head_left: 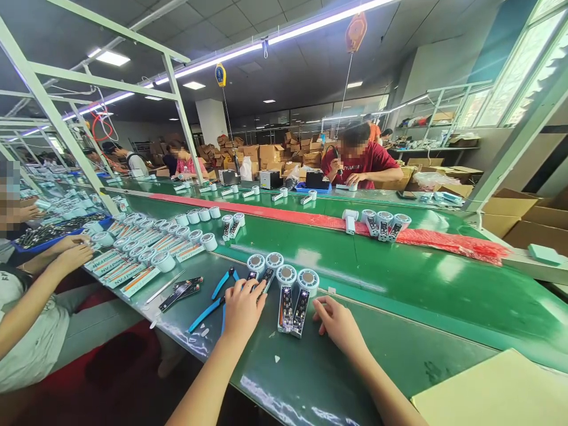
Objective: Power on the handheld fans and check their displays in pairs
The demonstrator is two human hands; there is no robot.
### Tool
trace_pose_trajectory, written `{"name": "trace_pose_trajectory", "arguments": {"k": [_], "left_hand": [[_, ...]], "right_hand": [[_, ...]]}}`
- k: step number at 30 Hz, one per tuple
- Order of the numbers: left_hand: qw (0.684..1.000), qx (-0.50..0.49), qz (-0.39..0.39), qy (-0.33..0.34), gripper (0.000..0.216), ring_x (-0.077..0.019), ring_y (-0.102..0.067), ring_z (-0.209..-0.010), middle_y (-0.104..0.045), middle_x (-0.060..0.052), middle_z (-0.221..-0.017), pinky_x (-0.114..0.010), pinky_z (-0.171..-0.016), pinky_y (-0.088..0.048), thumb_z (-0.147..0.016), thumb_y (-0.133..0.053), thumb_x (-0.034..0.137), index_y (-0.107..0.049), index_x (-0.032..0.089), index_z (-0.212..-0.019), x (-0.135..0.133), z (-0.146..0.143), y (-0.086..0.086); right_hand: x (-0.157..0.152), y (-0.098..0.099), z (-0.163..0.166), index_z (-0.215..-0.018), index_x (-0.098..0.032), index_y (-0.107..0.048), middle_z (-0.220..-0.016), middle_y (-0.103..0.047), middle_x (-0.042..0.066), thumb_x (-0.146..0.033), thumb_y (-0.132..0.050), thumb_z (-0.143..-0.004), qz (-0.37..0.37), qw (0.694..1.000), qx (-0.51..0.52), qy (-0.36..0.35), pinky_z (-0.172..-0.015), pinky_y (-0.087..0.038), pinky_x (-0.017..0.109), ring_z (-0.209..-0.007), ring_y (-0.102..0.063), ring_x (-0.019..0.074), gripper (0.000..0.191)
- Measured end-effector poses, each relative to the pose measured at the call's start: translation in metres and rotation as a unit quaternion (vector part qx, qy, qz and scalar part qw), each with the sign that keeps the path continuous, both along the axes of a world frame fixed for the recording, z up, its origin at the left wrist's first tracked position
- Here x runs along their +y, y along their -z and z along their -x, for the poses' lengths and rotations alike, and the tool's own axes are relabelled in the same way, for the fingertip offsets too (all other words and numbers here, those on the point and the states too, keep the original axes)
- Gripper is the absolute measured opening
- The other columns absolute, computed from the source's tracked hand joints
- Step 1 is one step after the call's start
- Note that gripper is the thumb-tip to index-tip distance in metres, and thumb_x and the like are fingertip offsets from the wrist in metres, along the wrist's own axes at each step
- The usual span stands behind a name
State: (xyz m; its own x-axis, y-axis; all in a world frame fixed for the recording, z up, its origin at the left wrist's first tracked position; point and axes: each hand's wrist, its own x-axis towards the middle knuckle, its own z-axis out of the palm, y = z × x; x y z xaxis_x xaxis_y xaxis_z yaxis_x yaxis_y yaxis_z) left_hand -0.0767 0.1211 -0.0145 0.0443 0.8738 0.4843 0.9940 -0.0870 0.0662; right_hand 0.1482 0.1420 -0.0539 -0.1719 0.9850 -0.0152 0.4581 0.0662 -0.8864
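Observation:
My left hand lies over the handles of two pale-blue handheld fans, its fingers bent around them and hiding much of their circuit boards. Directly to the right, two more handheld fans lie side by side, their handles open and the boards showing. Just beyond the rightmost of these is my right hand, loosely curled with thumb and fingers apart and nothing visible in it. Blue-handled cutters rest left of my left hand.
Loose circuit boards and tweezers lie farther left, by rows of fans on boxes. A co-worker's hands are at that side. A green conveyor belt carries more fans. Yellowish cardboard sits front right.

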Motion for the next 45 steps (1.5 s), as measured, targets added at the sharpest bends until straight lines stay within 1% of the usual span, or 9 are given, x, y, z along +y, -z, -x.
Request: {"name": "trace_pose_trajectory", "arguments": {"k": [8, 13, 18, 22, 27, 32, 36, 42, 45], "left_hand": [[1.000, 0.029, -0.011, -0.002, 0.030, -0.0286, -0.048, -0.105, -0.061, -0.005, -0.114, -0.047, -0.082, -0.036, -0.081, -0.051, 0.021, -0.061, 0.028, -0.109, 0.001, -0.005, 0.003], [1.000, 0.025, -0.010, 0.001, 0.036, -0.0292, -0.047, -0.107, -0.060, -0.005, -0.115, -0.050, -0.086, -0.033, -0.081, -0.050, 0.020, -0.057, 0.029, -0.115, -0.004, -0.003, 0.007], [1.000, 0.005, -0.014, 0.005, 0.037, -0.0312, -0.043, -0.112, -0.058, -0.007, -0.117, -0.053, -0.091, -0.028, -0.082, -0.047, 0.017, -0.055, 0.026, -0.117, -0.008, -0.003, 0.007], [0.999, -0.022, -0.016, 0.018, 0.033, -0.0314, -0.042, -0.113, -0.056, -0.007, -0.118, -0.053, -0.092, -0.028, -0.083, -0.048, 0.018, -0.057, 0.026, -0.114, -0.011, 0.000, 0.003], [0.994, -0.078, -0.002, 0.081, 0.024, -0.0256, -0.048, -0.105, -0.063, -0.005, -0.107, -0.046, -0.090, -0.038, -0.087, -0.046, 0.024, -0.062, 0.025, -0.106, -0.026, -0.003, 0.006], [0.977, -0.146, 0.034, 0.151, 0.030, -0.0199, -0.054, -0.100, -0.064, -0.005, -0.103, -0.035, -0.087, -0.048, -0.085, -0.051, 0.031, -0.057, 0.020, -0.113, -0.041, -0.012, 0.021], [0.968, -0.181, 0.050, 0.164, 0.032, -0.0209, -0.055, -0.099, -0.064, -0.006, -0.102, -0.037, -0.086, -0.050, -0.083, -0.055, 0.030, -0.057, 0.022, -0.114, -0.043, -0.015, 0.029], [0.968, -0.193, 0.053, 0.154, 0.026, -0.0188, -0.056, -0.096, -0.065, -0.003, -0.098, -0.034, -0.085, -0.051, -0.083, -0.055, 0.026, -0.060, 0.022, -0.108, -0.042, -0.018, 0.027], [0.971, -0.176, 0.048, 0.154, 0.028, -0.0203, -0.054, -0.098, -0.064, -0.004, -0.102, -0.036, -0.086, -0.050, -0.084, -0.053, 0.025, -0.058, 0.023, -0.111, -0.042, -0.019, 0.025]], "right_hand": [[-0.001, 0.000, -0.001, -0.083, -0.021, -0.053, -0.066, -0.063, -0.002, -0.039, -0.035, -0.088, -0.032, 0.999, -0.002, 0.009, -0.049, -0.043, 0.023, -0.044, -0.057, 0.0133, 0.026], [-0.003, -0.012, 0.003, -0.094, -0.020, -0.055, -0.073, -0.063, 0.002, -0.035, -0.035, -0.091, -0.119, 0.992, -0.041, 0.031, -0.058, -0.045, 0.026, -0.056, -0.058, 0.0169, 0.025], [0.007, -0.033, 0.028, -0.098, -0.022, -0.062, -0.090, -0.059, 0.005, -0.022, -0.052, -0.086, -0.254, 0.957, -0.141, -0.018, -0.076, -0.040, 0.032, -0.088, -0.052, 0.0230, 0.015], [0.016, -0.037, 0.048, -0.095, -0.023, -0.065, -0.089, -0.058, 0.006, -0.018, -0.061, -0.080, -0.307, 0.925, -0.223, -0.036, -0.073, -0.037, 0.037, -0.089, -0.048, 0.0267, 0.016], [0.020, -0.038, 0.055, -0.089, -0.022, -0.065, -0.086, -0.060, 0.005, -0.019, -0.060, -0.083, -0.334, 0.901, -0.274, -0.030, -0.071, -0.034, 0.036, -0.085, -0.048, 0.0245, 0.009], [0.018, -0.035, 0.056, -0.087, -0.023, -0.064, -0.086, -0.062, 0.003, -0.021, -0.057, -0.086, -0.343, 0.895, -0.284, -0.017, -0.070, -0.031, 0.035, -0.085, -0.048, 0.0230, 0.007], [0.016, -0.030, 0.057, -0.089, -0.024, -0.063, -0.086, -0.064, 0.001, -0.021, -0.055, -0.088, -0.347, 0.895, -0.279, -0.005, -0.071, -0.029, 0.035, -0.086, -0.048, 0.0215, 0.008], [0.016, -0.026, 0.059, -0.085, -0.023, -0.064, -0.083, -0.063, 0.002, -0.020, -0.055, -0.088, -0.351, 0.890, -0.290, -0.002, -0.073, -0.029, 0.037, -0.086, -0.047, 0.0225, 0.010], [0.017, -0.028, 0.056, -0.084, -0.025, -0.065, -0.094, -0.061, 0.004, -0.023, -0.057, -0.086, -0.352, 0.885, -0.303, -0.007, -0.072, -0.032, 0.037, -0.089, -0.047, 0.0239, 0.009]]}}
